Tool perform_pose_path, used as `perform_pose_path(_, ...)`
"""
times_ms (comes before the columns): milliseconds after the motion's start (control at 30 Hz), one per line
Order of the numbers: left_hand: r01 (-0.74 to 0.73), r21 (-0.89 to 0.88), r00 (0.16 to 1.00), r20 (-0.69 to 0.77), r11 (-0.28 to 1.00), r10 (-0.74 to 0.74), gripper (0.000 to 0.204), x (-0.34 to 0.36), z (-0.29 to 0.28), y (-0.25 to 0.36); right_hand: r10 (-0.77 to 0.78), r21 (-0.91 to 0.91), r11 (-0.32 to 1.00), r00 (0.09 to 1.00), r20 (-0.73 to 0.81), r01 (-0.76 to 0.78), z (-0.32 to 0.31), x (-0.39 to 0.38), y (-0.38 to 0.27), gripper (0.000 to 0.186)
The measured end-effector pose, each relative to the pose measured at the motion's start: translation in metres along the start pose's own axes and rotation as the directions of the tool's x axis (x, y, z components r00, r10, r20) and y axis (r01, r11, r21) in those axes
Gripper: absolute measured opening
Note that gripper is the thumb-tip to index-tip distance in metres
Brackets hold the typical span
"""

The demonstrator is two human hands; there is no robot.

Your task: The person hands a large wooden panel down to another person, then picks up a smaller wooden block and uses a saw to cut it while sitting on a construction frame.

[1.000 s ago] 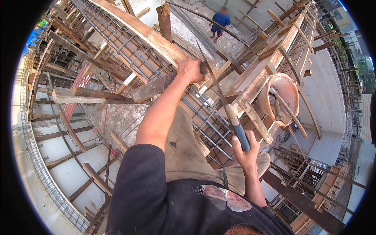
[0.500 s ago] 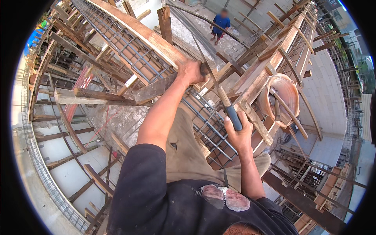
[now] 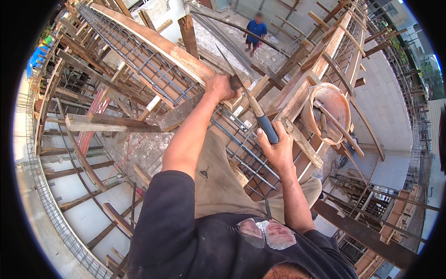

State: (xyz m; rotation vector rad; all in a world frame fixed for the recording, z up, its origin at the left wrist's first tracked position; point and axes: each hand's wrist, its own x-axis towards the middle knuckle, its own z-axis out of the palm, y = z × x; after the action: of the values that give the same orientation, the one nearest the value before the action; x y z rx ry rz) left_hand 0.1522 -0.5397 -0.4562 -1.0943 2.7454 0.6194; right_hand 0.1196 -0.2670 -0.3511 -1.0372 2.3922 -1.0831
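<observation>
My right hand (image 3: 280, 148) is wrapped round the dark handle of a handsaw (image 3: 254, 107). Its long narrow blade, seen nearly edge-on, points up and away to the left, passing close by my left hand (image 3: 220, 87). That hand is closed on a dark board (image 3: 182, 114), which lies across the beam formwork; my forearm covers part of it. Pale formwork planks (image 3: 186, 60) run beneath the left hand. Below and between my arms, the steel rebar cage (image 3: 246, 144) lies in the wooden trough. Whether the saw teeth touch the board cannot be made out.
A worn bucket (image 3: 329, 111) with hammer-like wooden-handled tools hangs or rests at the right, beside a short wooden cleat (image 3: 302, 142). Another person (image 3: 256, 33) stands on the lower floor ahead. Timber props (image 3: 111, 122) crowd the left, with a drop below the formwork.
The saw and my right hand have shifted slightly up and to the left. My left hand keeps its grip on the board. The whole view has tilted a little.
</observation>
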Motion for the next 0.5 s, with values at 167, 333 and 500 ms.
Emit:
perform_pose_path(167,0.023,-0.021,1.000,0.011,1.000,-0.023,0.075,-0.010,-0.003,-0.024,0.030,0.024,0.999,0.999,0.030,-0.031,-0.061,-0.142,0.013,0.025)
perform_pose_path(333,0.061,0.034,0.998,0.019,0.998,-0.062,0.069,-0.014,-0.007,-0.025,0.015,0.047,0.999,0.999,0.041,-0.017,-0.028,-0.091,0.005,0.025)
perform_pose_path(500,0.012,0.002,1.000,0.017,1.000,-0.012,0.068,0.000,0.008,-0.009,0.045,0.101,0.994,0.998,0.045,-0.049,-0.003,-0.019,0.003,0.027)
